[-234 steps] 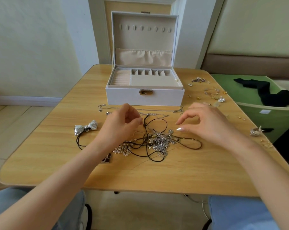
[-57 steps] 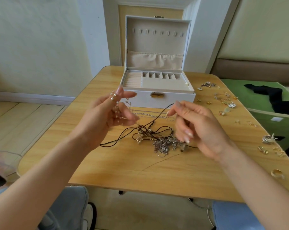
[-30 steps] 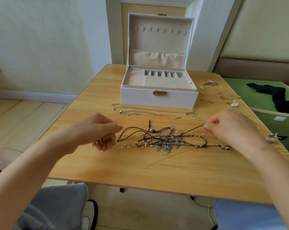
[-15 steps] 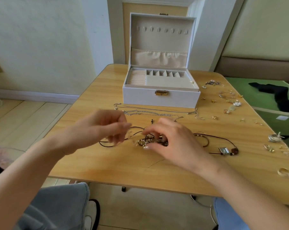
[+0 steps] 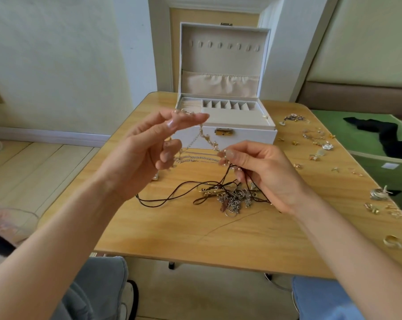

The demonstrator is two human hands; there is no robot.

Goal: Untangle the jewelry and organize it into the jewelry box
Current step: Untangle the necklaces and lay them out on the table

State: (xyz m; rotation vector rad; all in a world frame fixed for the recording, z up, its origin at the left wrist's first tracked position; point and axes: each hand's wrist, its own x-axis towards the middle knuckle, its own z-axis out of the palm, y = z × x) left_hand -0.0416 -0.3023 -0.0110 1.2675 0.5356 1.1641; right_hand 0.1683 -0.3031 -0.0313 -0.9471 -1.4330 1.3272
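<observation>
"Fingers (image 5: 190,117) of the left hand (image 5: 147,151) and right hand (image 5: 264,174) each pinch the pearl chain (image 5: 207,139), strung between them above the desk (image 5: 172,234)."

"And the rest?"

"At the desk's far edge the jewelry box (image 5: 248,135) stands open. Mid-desk, below the right hand, lies the tangle (image 5: 232,199) of cords and chains, one dark cord (image 5: 167,199) rising to that hand. Small earrings (image 5: 317,139) are scattered along the right edge."

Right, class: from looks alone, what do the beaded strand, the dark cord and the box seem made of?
Beaded strand: small glossy pale beads, pearl or imitation, on what looks like gold-toned wire. Dark cord: matte, limp loops, probably leather or waxed cotton. Box: smooth white shell, likely faux leather; beige velvety lining; brass-look clasp.
</observation>
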